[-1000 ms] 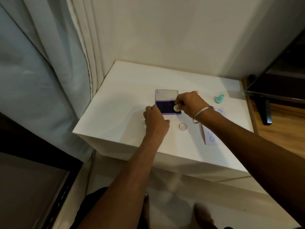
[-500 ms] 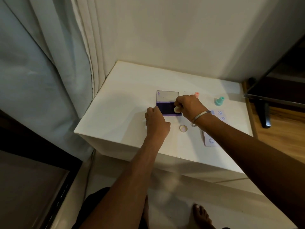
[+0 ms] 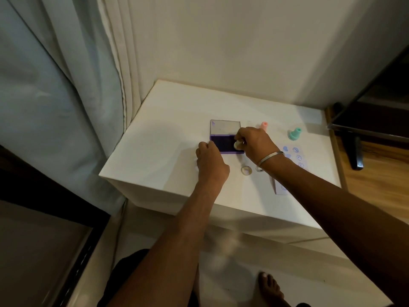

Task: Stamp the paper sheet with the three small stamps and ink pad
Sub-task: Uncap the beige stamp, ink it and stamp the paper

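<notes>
The white table [image 3: 168, 129] is carrying all task items on its top surface. The ink pad [image 3: 223, 145] is lying open near the middle of the surface, toward the far edge; its clear lid [image 3: 225, 127] is lying flat behind the dark purple pad.

The right hand [image 3: 254, 142] is pinching a small cream stamp [image 3: 238, 145] between curled fingers and is holding it at the right end of the ink pad, on or just above the inked face; contact cannot be confirmed. A metal bangle [image 3: 269, 157] is sitting on the right wrist.

The left hand [image 3: 211, 165] is resting on the surface at the left near corner of the ink pad with its fingers curled under. Its knuckles are touching or just beside the pad's edge; whether it is gripping the pad cannot be told.

A round cream cap [image 3: 246, 170] is lying on the surface just in front of the ink pad, between the two wrists.

The paper sheet [image 3: 295, 156] is lying toward the right edge of the surface, partly covered by the right forearm. Several purple round stamp marks are showing on it.

A pink stamp [image 3: 264, 125] is standing upright behind the right hand, near the far edge. A teal stamp [image 3: 294, 133] is standing upright beyond the paper sheet, toward the far right corner.
</notes>
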